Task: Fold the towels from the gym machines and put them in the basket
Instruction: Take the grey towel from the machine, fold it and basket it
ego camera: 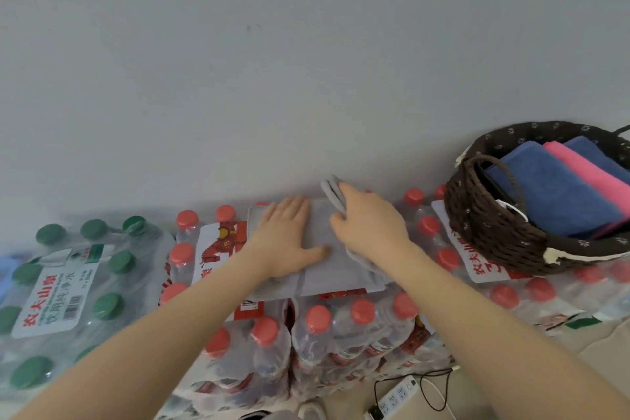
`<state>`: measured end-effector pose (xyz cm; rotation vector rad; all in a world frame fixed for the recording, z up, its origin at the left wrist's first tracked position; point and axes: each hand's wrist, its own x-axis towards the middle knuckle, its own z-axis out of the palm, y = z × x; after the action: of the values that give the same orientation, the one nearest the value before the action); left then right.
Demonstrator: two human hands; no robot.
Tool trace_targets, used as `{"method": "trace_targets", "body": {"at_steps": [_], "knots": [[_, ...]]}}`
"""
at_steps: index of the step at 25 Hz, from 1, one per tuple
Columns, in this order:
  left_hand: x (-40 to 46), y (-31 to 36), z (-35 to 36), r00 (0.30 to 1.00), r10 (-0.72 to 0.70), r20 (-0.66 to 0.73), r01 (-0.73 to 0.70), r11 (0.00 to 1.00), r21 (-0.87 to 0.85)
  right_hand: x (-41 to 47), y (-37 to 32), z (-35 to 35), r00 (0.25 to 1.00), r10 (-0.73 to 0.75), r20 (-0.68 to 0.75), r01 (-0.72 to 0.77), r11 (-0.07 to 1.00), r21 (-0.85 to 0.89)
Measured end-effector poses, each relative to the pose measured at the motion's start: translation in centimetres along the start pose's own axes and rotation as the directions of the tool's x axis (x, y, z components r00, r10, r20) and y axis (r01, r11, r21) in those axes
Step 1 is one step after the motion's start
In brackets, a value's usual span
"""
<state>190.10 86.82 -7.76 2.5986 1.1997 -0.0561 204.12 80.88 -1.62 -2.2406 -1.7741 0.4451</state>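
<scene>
Grey towel (320, 269) lay on red-capped water bottle packs (341, 327). One left hand (286, 239) pressed flat on it, fingers spread. One right hand (368, 222) pinched its folded edge. Near the right, one basket (494, 232) held two blue towels (552, 194) and one pink towel (589, 170).

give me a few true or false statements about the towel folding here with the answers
1. The left hand lies flat on the pale grey towel. True.
2. The right hand is empty. False: its grip pinches a lifted edge of that towel.
3. The dark brown woven basket is empty. False: it holds blue and pink folded towels.
4. The towel lies on shrink-wrapped packs of red-capped water bottles. True.
</scene>
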Motion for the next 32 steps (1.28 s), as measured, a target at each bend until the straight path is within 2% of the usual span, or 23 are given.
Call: {"method": "trace_targets", "body": {"at_steps": [2,5,7,9,11,13,14,17,18,19,21,23,25,27,29,31,32], "knots": [[-1.5,-2.7,-0.2,0.992,-0.125,0.0,0.125,0.992,0.001,0.1,-1.3,1.8,1.0,0.016,0.021,-0.015,0.997,-0.077],[-1.7,-5.0,-0.3,0.978,-0.208,0.002,0.208,0.978,-0.015,0.4,-2.2,3.6,0.993,0.043,0.11,-0.029,0.991,-0.128],[-1.1,-5.8,-0.3,0.975,-0.222,-0.026,0.22,0.974,-0.045,0.9,-2.0,3.7,0.99,0.044,0.13,-0.033,0.996,-0.087],[-0.5,-6.1,-0.4,0.972,-0.227,-0.064,0.22,0.97,-0.107,0.6,-1.4,3.8,0.997,-0.016,0.076,0.021,0.997,-0.069],[-0.2,-6.4,-0.5,0.973,-0.212,-0.094,0.196,0.969,-0.149,-0.4,-0.8,4.5,0.992,-0.124,0.016,0.125,0.978,-0.166],[-0.2,-6.4,-0.4,0.978,-0.169,-0.122,0.151,0.979,-0.14,-1.5,-0.6,5.9,0.979,-0.195,0.055,0.202,0.94,-0.273],[-0.3,-6.4,-0.5,0.98,-0.154,-0.123,0.138,0.982,-0.128,-1.8,-0.6,6.6,0.98,-0.185,0.07,0.198,0.934,-0.298],[0.3,-6.2,-1.1,0.982,-0.188,-0.017,0.186,0.98,-0.067,-1.4,-0.5,7.5,0.99,-0.131,0.044,0.138,0.935,-0.328],[0.7,-6.2,-1.6,0.98,-0.197,0.027,0.199,0.975,-0.1,-1.2,-0.5,7.5,0.992,-0.119,0.028,0.122,0.936,-0.329],[1.0,-6.2,-2.3,0.979,-0.196,0.056,0.203,0.957,-0.206,-1.0,-0.5,7.6,0.994,-0.113,0.011,0.11,0.939,-0.325],[1.2,-6.3,-3.5,0.982,-0.17,0.078,0.186,0.839,-0.512,-0.6,-0.6,7.7,0.996,-0.089,-0.004,0.084,0.949,-0.302],[0.6,-5.8,-4.1,0.974,-0.216,0.07,0.202,0.678,-0.706,-0.4,-0.7,7.7,0.998,-0.055,-0.032,0.044,0.958,-0.283],[-0.3,-5.3,-4.2,0.932,-0.291,0.216,0.331,0.439,-0.835,-0.1,-0.9,7.5,0.997,-0.021,-0.072,0.001,0.963,-0.271],[-1.1,-5.2,-3.9,0.87,-0.279,0.407,0.469,0.214,-0.857,0.0,-1.0,7.6,0.998,0.013,-0.068,-0.031,0.965,-0.261],[-1.5,-5.4,-3.9,0.846,-0.254,0.468,0.512,0.144,-0.847,0.2,-1.1,7.6,0.996,0.03,-0.082,-0.047,0.976,-0.214],[-2.1,-5.4,-4.2,0.849,-0.178,0.497,0.524,0.165,-0.836,-0.1,-1.2,7.9,0.981,-0.009,-0.193,-0.026,0.984,-0.178],[-2.5,-5.3,-4.3,0.85,-0.125,0.511,0.526,0.2,-0.827,-0.5,-1.4,8.0,0.953,-0.039,-0.3,-0.021,0.981,-0.194]]}}
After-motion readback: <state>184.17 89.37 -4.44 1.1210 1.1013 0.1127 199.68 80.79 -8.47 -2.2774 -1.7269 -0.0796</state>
